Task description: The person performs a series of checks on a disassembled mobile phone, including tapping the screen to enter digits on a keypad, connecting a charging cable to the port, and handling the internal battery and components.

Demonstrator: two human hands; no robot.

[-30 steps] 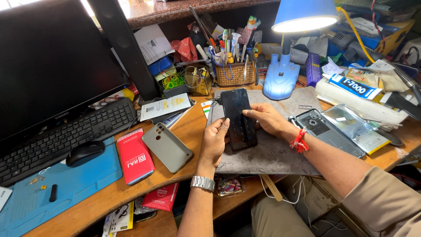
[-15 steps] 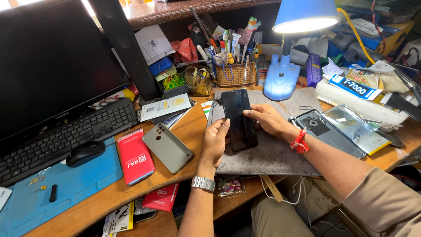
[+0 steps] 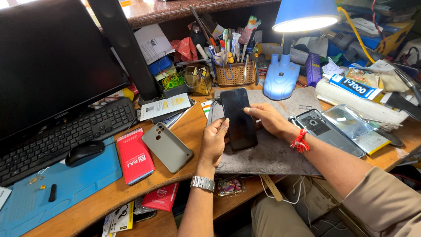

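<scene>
A black phone screen panel (image 3: 239, 117) is held face up just above a grey work mat (image 3: 272, 156). My left hand (image 3: 215, 140), with a metal watch on the wrist, grips the panel's left edge. Across from it, my right hand (image 3: 267, 119), wearing a red thread at the wrist, holds the right edge with fingers over the glass. An opened phone body (image 3: 326, 131) lies on the mat's right side, beyond my right wrist.
A grey phone case (image 3: 167, 147) and a red box (image 3: 134, 156) lie left of the mat. A keyboard (image 3: 61, 136), mouse (image 3: 83, 152) and monitor (image 3: 52, 66) fill the left. A lit blue lamp (image 3: 283, 77), a pen basket (image 3: 234, 72) and a glue tube (image 3: 351, 86) stand behind.
Both hands stay on the black panel, which is in almost the same place. My left hand has shifted slightly along its left edge.
</scene>
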